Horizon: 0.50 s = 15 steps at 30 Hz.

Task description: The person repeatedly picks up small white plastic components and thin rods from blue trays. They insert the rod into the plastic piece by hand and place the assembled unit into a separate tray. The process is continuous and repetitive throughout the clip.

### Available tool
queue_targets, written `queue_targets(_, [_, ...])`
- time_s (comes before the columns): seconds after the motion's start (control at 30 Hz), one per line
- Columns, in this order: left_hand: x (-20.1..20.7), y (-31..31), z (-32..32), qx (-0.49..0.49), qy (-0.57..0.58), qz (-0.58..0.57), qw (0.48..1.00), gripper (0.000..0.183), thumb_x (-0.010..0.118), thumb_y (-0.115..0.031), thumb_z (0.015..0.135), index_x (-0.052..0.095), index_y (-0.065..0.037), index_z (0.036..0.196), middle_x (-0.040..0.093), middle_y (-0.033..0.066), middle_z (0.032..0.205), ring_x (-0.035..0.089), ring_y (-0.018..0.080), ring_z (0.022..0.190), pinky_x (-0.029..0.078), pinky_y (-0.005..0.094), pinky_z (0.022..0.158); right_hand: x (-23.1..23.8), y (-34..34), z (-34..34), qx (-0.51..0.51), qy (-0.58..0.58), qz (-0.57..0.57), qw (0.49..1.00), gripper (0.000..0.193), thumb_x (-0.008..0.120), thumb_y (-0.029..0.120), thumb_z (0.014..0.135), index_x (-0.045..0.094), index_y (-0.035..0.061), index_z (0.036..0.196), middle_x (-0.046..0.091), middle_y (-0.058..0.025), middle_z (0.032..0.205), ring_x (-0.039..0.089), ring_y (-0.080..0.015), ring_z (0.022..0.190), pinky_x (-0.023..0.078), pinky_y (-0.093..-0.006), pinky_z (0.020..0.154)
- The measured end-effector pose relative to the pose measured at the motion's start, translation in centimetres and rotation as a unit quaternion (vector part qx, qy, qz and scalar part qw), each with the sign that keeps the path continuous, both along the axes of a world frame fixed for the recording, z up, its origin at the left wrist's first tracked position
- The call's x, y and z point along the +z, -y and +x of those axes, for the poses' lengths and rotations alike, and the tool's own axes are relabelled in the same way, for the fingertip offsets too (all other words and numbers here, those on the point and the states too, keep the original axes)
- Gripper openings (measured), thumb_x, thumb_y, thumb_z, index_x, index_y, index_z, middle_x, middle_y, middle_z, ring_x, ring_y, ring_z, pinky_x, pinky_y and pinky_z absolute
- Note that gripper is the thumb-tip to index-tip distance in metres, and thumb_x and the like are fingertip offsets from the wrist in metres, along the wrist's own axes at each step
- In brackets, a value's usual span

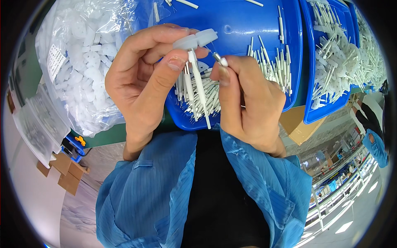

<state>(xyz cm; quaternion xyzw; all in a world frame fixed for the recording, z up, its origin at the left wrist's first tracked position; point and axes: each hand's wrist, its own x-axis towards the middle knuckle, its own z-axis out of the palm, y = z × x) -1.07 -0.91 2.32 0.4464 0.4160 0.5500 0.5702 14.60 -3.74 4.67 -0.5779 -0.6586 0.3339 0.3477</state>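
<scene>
My left hand (pixel 142 80) pinches a translucent white plastic piece (pixel 187 43) with two round, cap-like lobes between thumb and fingers. Slim white rods (pixel 199 84) hang down from under it. Close by on the right, the thumb and forefinger of my right hand (pixel 252 99) are closed on a small white rod with a metal tip (pixel 220 59). That tip points up and left toward the plastic piece, and a fine thread-like line seems to run between them. Both hands are above a blue tray (pixel 252 28) holding many white rods with metal ends (pixel 275 68).
On the left lies a clear plastic bag (pixel 84 70) full of white plastic pieces. More blue trays (pixel 309 97) with rods and white parts stand at the right. A cardboard box (pixel 304 128) sits below them. Another person in blue (pixel 375 144) is at far right.
</scene>
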Motion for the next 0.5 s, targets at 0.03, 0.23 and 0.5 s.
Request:
queue_targets(0.03, [0.1, 0.0, 0.0, -0.001, -0.006, 0.004, 1.0, 0.031, 0.064, -0.015, 0.09, 0.059, 0.006, 0.112, 0.061, 0.0202, 0.111, 0.069, 0.0286, 0.087, 0.058, 0.0309, 0.074, -0.4, -0.1, -0.1, -0.004, -0.002, 0.024, 1.0, 0.006, 0.058, 0.001, 0.091, 0.058, -0.0015, 0.096, 0.064, -0.0079, 0.073, 0.061, -0.0121, 0.056, 0.048, -0.0244, 0.049])
queue_targets(0.23, [0.2, 0.2, 0.3, 0.002, -0.007, 0.001, 1.0, 0.032, 0.065, -0.016, 0.09, 0.058, 0.005, 0.113, 0.06, 0.0197, 0.113, 0.069, 0.0298, 0.089, 0.058, 0.0303, 0.075, -0.6, -0.2, -0.6, -0.021, 0.047, 0.099, 0.994, 0.012, 0.067, 0.003, 0.084, 0.056, 0.0008, 0.09, 0.055, -0.0042, 0.059, 0.056, -0.0147, 0.044, 0.045, -0.0284, 0.039])
queue_targets(0.5, [0.2, 0.2, 0.3, -0.011, -0.007, 0.01, 1.0, 0.031, 0.064, -0.017, 0.091, 0.058, 0.005, 0.113, 0.06, 0.0196, 0.112, 0.068, 0.0314, 0.094, 0.058, 0.0287, 0.077, 0.5, 0.0, 0.0, 0.013, -0.001, 0.01, 1.0, 0.004, 0.059, -0.001, 0.089, 0.061, -0.0009, 0.092, 0.064, -0.0041, 0.066, 0.06, -0.0063, 0.052, 0.044, -0.0213, 0.047])
